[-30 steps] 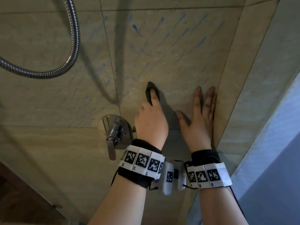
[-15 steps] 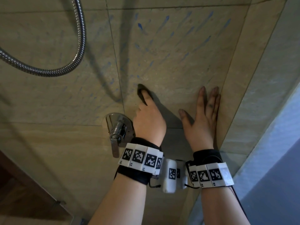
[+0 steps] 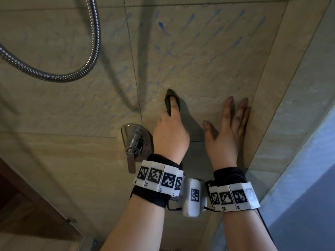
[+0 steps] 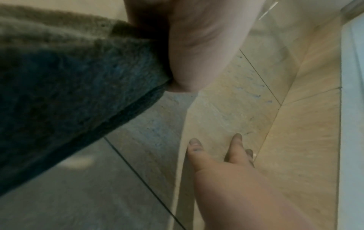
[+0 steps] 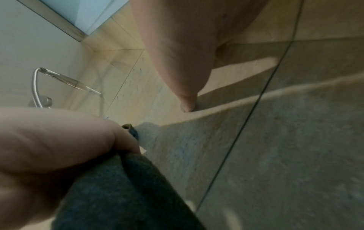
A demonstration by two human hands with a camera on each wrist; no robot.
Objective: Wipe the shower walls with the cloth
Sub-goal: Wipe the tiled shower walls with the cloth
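A dark grey cloth (image 3: 167,102) is pressed against the beige tiled shower wall (image 3: 208,66), which carries blue streaks (image 3: 161,26). My left hand (image 3: 170,131) grips the cloth, with one finger stretched along it; in the left wrist view the cloth (image 4: 69,96) fills the left side under my thumb (image 4: 197,54). My right hand (image 3: 229,129) lies flat on the wall beside the corner, fingers straight, holding nothing. The right wrist view shows the left hand (image 5: 51,140) bunched round the cloth (image 5: 122,194).
A chrome valve lever (image 3: 135,144) sticks out of the wall just left of my left wrist. A metal shower hose (image 3: 54,77) loops across the upper left. A side wall (image 3: 299,87) meets the tiles at the right, next to a pale blue panel (image 3: 311,178).
My left hand slid the cloth slightly left toward the valve, then back right. The right hand stayed flat by the corner.
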